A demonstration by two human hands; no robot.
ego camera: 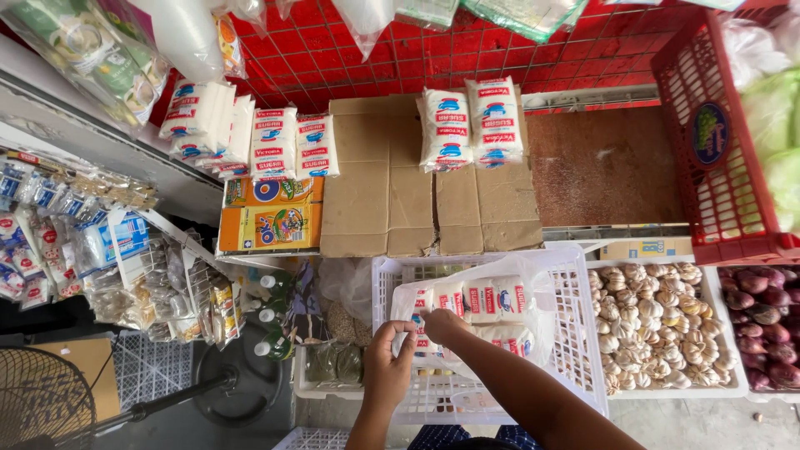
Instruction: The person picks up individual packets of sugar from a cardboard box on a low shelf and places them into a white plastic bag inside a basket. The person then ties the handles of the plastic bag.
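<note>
My left hand (387, 364) and my right hand (440, 325) both grip the near edge of a clear plastic bag (542, 287) holding several white sugar packets (483, 300). The bag lies in a white plastic crate (583, 333) in front of me. On the shelf beyond, more white sugar packets stand in a row at the left (242, 133) and as two packets (471, 125) on flattened brown cardboard (392, 200).
Garlic bulbs (650, 325) fill a tray right of the crate, with red onions (762, 321) further right. A red crate (717, 150) stands tipped at the right. Orange cartons (271, 215), green-capped bottles (271, 317) and hanging snack packets (75, 225) sit at the left. A fan (42, 400) is lower left.
</note>
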